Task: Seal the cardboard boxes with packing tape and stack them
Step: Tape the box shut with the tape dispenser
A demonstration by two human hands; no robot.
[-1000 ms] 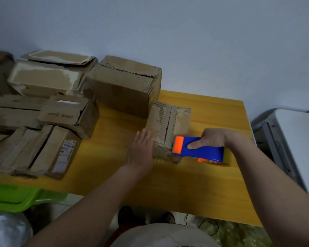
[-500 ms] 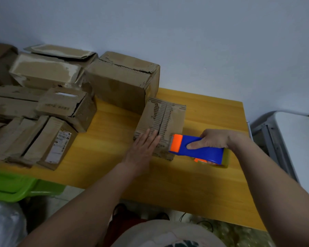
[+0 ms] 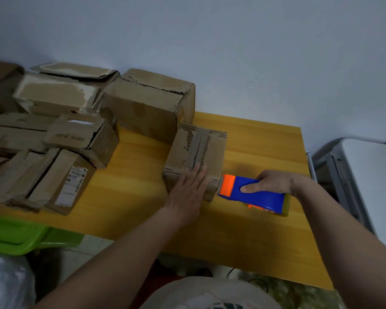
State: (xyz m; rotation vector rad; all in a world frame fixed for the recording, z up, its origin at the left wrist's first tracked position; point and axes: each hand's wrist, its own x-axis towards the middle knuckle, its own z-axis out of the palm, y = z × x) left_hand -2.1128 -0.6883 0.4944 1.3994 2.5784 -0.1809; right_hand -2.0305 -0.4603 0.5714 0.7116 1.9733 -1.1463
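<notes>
A small worn cardboard box (image 3: 198,150) with torn, ribbed top flaps sits in the middle of the yellow wooden table (image 3: 129,188). My left hand (image 3: 187,192) lies flat with straight fingers on the box's near top edge. My right hand (image 3: 270,182) grips a blue and orange tape dispenser (image 3: 252,194), whose orange front end sits just beside the box's near right corner.
A larger closed box (image 3: 147,103) stands right behind the small one. Several more worn boxes (image 3: 80,139) crowd the table's left side. A green plastic bin (image 3: 16,235) sits below the left edge. A grey and white chair (image 3: 354,175) stands at the right.
My left hand slid from the box's left side onto its near top edge. The box turned slightly. The dispenser stayed at the box's near right corner.
</notes>
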